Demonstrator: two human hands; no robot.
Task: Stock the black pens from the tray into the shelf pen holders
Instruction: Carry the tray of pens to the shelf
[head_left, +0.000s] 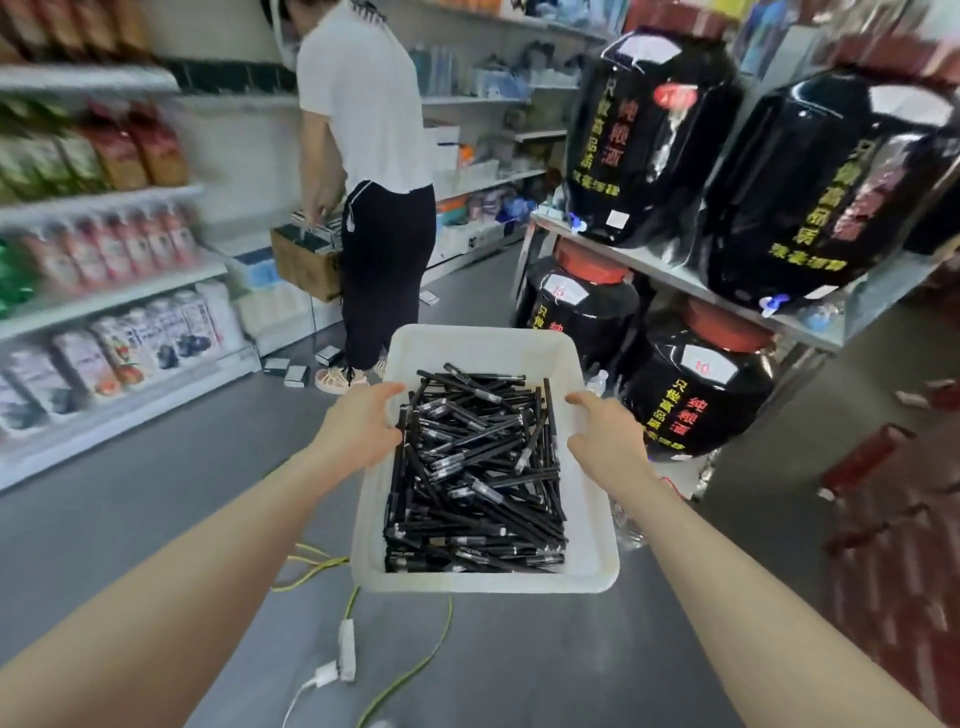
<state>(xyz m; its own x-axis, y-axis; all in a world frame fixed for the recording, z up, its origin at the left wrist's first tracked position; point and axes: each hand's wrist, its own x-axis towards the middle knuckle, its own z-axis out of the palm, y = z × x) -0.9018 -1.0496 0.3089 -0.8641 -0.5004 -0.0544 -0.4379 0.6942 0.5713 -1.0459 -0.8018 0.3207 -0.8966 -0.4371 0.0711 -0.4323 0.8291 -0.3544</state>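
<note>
1. One power strip (347, 649) with loose yellow-green cables lies on the floor (156, 519), just below the tray's near edge. I'd call it a trip risk while carrying.
2. Both hands are well apart and clamped on the white tray (483, 582). The left hand (358, 421) is curled over the left long edge and the right hand (605, 431) over the right long edge, both toward the far end. The tray is carried in the air.
3. The black pens (472, 483) are all in the tray, a loose crisscross heap from the near edge to about the middle. The far end is mostly bare.
4. Handling, my judgement:
   - Each pen is light, stiff and smooth, and they will roll and slide, so keep the tray level.
   - The full load has moderate weight and the thin plastic tray may flex, so a two-sided rim grip is right.
   - For stocking, pinch a small aligned bunch mid-barrel. A single pen buried in the heap will snag.
5. Further on, shelves (104, 301) of packaged goods stand to the left and a metal rack (675, 275) with big black jars (649, 140) to the right.
6. Farthest off, another person (374, 156) stands in the aisle at a cardboard box (304, 265). No pen holders are in view.
</note>
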